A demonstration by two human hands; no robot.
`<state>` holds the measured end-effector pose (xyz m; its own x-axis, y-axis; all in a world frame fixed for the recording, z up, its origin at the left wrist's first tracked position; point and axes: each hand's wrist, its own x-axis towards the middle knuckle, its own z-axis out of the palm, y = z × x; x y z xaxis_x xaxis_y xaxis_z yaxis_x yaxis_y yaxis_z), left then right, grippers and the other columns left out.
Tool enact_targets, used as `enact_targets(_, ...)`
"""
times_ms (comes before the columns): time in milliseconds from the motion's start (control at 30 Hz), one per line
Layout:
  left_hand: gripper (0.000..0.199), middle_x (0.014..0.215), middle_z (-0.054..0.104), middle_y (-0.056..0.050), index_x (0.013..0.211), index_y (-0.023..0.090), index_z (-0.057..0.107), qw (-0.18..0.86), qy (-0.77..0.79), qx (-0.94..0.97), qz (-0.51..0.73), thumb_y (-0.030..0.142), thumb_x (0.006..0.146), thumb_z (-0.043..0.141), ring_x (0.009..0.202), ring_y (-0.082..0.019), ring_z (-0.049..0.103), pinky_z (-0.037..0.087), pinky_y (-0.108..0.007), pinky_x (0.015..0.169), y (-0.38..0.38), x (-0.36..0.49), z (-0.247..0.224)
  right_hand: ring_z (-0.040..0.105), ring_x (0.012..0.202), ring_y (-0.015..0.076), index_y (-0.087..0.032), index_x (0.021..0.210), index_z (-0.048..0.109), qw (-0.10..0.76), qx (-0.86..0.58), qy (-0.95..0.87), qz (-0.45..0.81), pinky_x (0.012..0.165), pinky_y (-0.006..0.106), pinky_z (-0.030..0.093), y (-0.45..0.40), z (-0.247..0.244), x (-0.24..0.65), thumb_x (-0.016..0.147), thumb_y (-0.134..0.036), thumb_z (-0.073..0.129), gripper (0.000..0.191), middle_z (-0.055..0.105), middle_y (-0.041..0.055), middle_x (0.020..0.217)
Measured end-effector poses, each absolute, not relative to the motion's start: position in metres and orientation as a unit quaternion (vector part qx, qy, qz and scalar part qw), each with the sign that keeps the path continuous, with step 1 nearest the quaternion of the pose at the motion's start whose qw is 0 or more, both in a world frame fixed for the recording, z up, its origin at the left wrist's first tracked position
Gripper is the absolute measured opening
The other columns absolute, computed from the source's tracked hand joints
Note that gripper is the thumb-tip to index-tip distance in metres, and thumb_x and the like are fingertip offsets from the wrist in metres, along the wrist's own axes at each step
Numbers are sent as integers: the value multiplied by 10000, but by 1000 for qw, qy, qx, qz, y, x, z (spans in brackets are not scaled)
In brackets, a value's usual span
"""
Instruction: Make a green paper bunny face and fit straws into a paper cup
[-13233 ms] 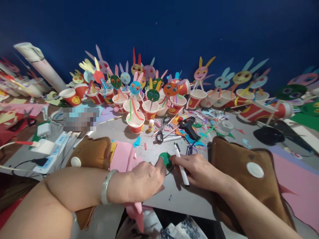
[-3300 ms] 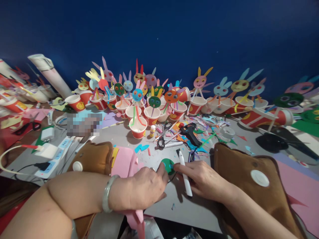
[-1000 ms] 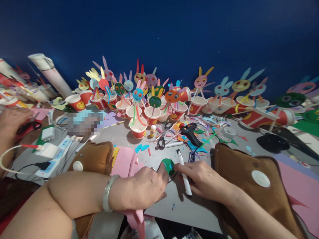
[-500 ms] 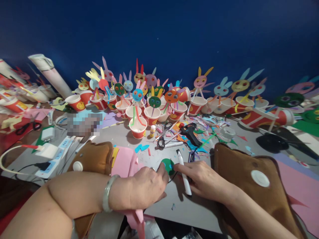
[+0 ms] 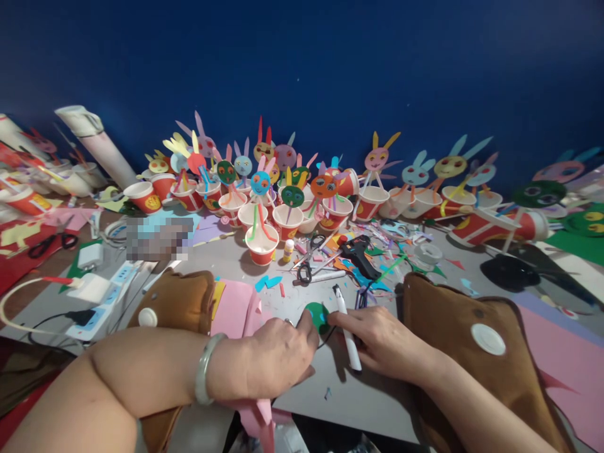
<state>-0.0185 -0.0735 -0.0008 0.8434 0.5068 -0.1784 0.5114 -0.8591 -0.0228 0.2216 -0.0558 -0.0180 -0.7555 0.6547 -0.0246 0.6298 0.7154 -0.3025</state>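
A green paper disc [image 5: 317, 316] with blue spots is pinched between the thumb and fingers of my left hand [image 5: 278, 355], low over the grey table. My right hand [image 5: 384, 340] is closed with its fingertips at the disc's right edge. A white pen-like tool [image 5: 348, 333] with a dark tip slants across those fingers, its tip pointing away from me. A thin dark cord or strip runs below the disc; what it belongs to is hidden. Folded pink paper [image 5: 236, 307] lies beside my left hand.
Red paper cups [image 5: 262, 255] with paper rabbit heads line the back. Scissors [image 5: 309, 261], a black glue gun [image 5: 361, 255] and paper scraps lie ahead. Brown cushions [image 5: 472, 352] flank my arms. A power strip [image 5: 111, 299] sits left, a glue stick [image 5: 288, 251] near the middle.
The view has shifted very slightly. Both hands, the green disc and the white tool stay almost where they were.
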Motion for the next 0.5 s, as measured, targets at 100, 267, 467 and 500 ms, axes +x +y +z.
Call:
enact_targets(100, 467, 1103, 586, -172, 1245, 57, 524, 9, 269, 960, -77, 436, 993, 423, 741, -190, 635, 447, -256, 445, -74, -19, -2, 588, 640, 169, -170, 1059, 609, 47, -349, -924, 147, 596, 281, 343, -56, -18, 222, 940, -155, 424, 221, 640, 43, 751)
enact_targets(267, 476, 1140, 596, -185, 1227, 51, 540, -5, 260, 963, -67, 449, 991, 428, 703, -178, 623, 420, -262, 420, -75, -20, -1, 587, 639, 161, -177, 1068, 610, 49, -349, -924, 148, 596, 272, 338, -56, -18, 222, 936, -164, 447, 210, 640, 40, 747)
enact_targets(467, 443, 1087, 603, -159, 1191, 66, 556, -19, 262, 964, -47, 441, 988, 437, 683, -173, 618, 379, -268, 405, -75, -20, -6, 595, 635, 170, -172, 1056, 611, 43, -350, -924, 149, 592, 285, 331, -55, -19, 222, 952, -173, 432, 207, 639, 41, 743)
enact_targets(500, 448, 1075, 604, -154, 1193, 66, 556, -19, 264, 963, -45, 447, 985, 442, 677, -172, 617, 370, -268, 400, -75, -21, -8, 599, 640, 172, -172, 1057, 611, 41, -351, -923, 151, 595, 286, 333, -55, -19, 222, 955, -174, 429, 208, 641, 42, 746)
